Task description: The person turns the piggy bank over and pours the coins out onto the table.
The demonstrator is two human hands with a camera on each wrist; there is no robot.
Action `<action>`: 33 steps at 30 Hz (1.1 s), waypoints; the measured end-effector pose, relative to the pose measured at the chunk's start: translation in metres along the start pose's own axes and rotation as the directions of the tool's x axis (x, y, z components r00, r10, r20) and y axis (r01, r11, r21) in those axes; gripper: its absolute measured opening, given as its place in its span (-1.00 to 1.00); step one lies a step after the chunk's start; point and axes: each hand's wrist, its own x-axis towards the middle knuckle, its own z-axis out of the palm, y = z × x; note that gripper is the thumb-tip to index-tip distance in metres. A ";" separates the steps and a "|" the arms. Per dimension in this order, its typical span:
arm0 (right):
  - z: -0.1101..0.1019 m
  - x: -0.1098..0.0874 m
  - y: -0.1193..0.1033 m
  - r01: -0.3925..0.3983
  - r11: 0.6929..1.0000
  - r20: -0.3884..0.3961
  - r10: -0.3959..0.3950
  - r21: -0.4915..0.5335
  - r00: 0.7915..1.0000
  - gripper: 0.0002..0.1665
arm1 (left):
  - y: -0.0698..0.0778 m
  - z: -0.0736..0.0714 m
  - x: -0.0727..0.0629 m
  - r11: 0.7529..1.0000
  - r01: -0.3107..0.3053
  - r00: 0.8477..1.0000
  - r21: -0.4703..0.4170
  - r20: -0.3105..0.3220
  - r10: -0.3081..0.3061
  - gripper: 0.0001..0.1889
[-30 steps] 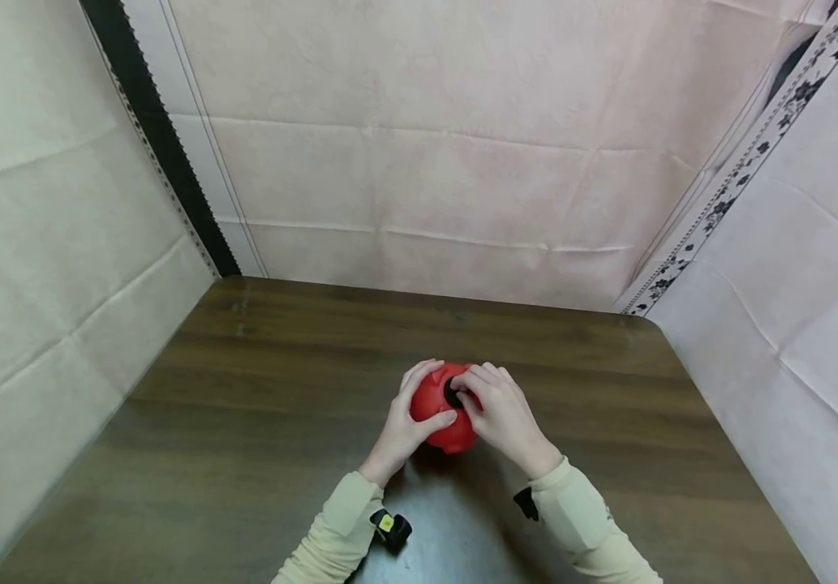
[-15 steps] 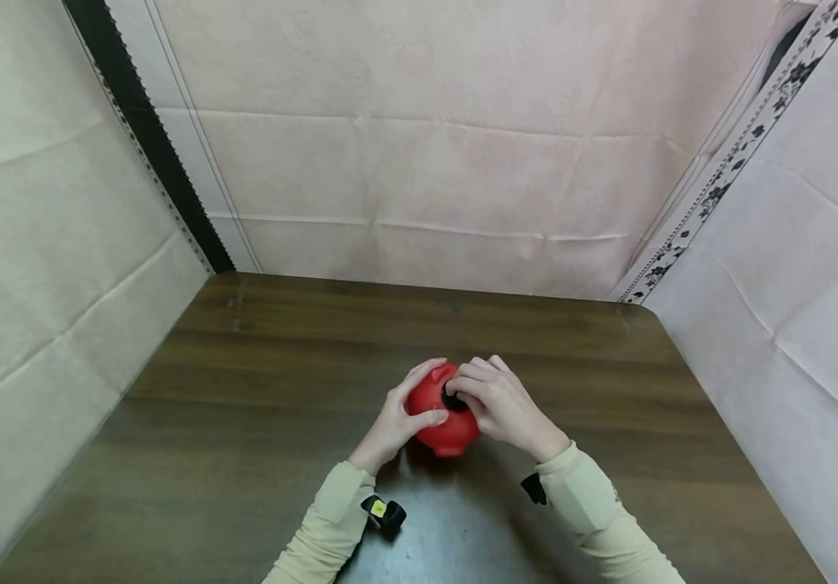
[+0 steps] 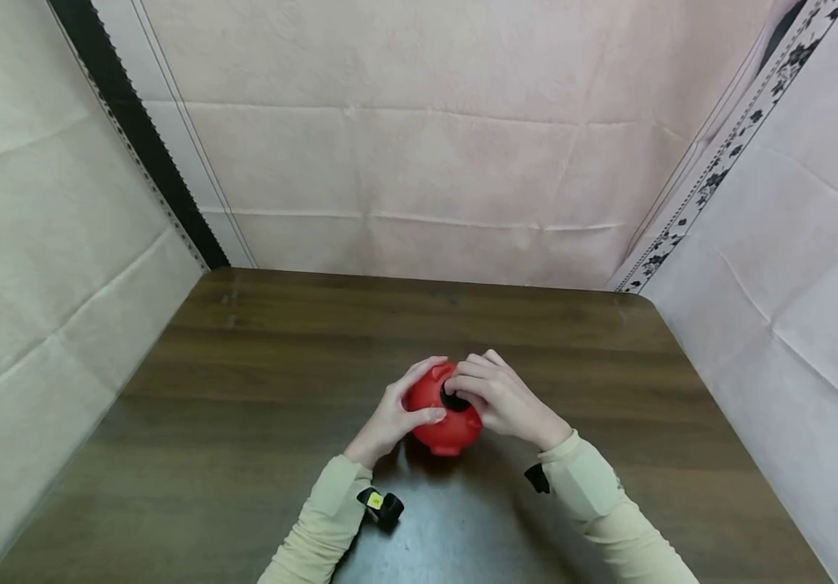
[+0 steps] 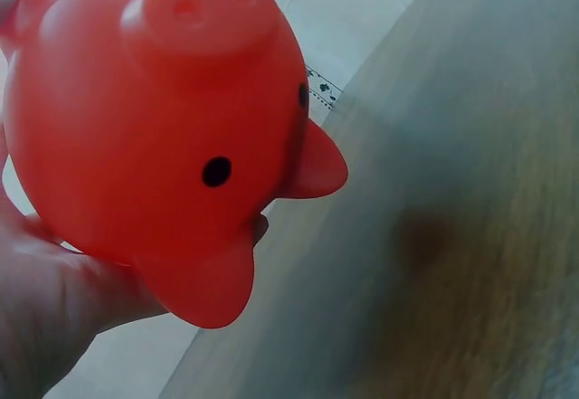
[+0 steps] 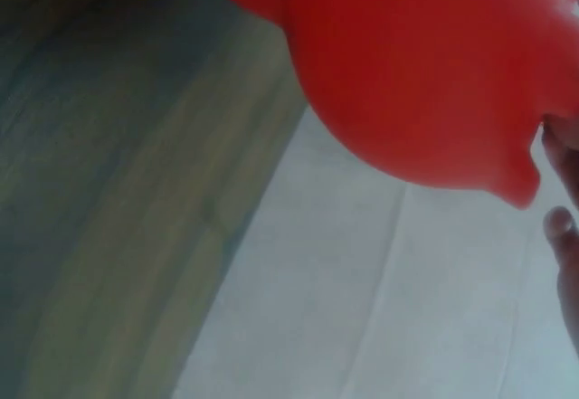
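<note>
Red pig approx 6 o'clock of ctr in head view, held up off brown table. L hand grips it from its 9 o'clock, fingers & thumb spread round. R hand at pig's 2 o'clock, fingers bent at blk round part; pinch or mere touch, can't tell. L wrist view: snout approx 1 o'clock, 2 blk eyes.
</note>
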 end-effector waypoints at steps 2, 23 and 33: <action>0.000 0.000 0.002 0.012 1.000 0.016 -0.012 0.015 1.000 -0.74 | -0.001 0.000 0.000 1.000 0.009 1.000 -0.005 0.008 -0.009 -0.30; 0.020 -0.012 -0.018 -0.185 0.949 -0.313 0.099 -0.257 0.945 -0.77 | 0.004 0.009 0.002 0.990 -0.105 0.990 0.089 -0.086 0.113 -0.31; 0.026 -0.012 -0.020 -0.318 0.932 -0.374 0.236 -0.174 0.897 -0.81 | 0.005 0.014 0.002 0.985 -0.126 0.984 0.121 -0.108 0.139 -0.34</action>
